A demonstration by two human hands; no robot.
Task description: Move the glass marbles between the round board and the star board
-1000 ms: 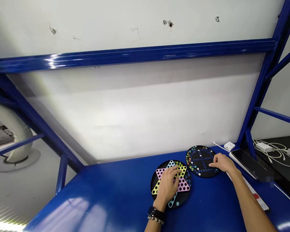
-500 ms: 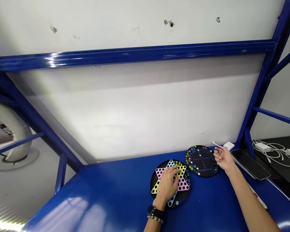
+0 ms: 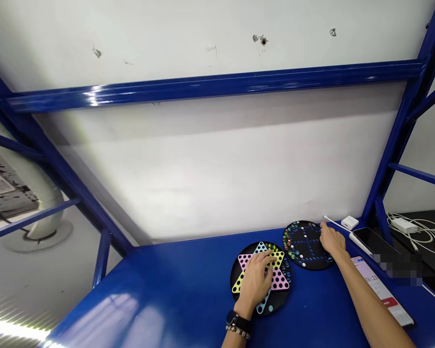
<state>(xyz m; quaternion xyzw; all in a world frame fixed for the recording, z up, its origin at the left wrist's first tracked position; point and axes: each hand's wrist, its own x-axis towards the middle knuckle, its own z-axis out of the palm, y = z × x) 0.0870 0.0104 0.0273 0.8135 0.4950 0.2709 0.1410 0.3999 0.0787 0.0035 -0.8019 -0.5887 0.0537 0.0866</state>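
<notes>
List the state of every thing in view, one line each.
left hand: fingers spread, resting on star board
right hand: fingers curled down at round board's edge
star board: flat, marbles along its upper right
round black board: flat, marbles along its left rim
upper phone: screen dark
lower phone: screen lit

A: Can you read any writing here?

B: Yes, but only in one place. A phone [image 3: 379, 290] lies on the blue tabletop [image 3: 166, 295], and its screen is lit.

A: What does the screen show?

B: I read a number [image 3: 371, 278], like 06:23. It is small, so I am not fully sure.

A: And the red button [image 3: 389, 302] below it?

B: If it has words, they are too small for me to read.
</notes>
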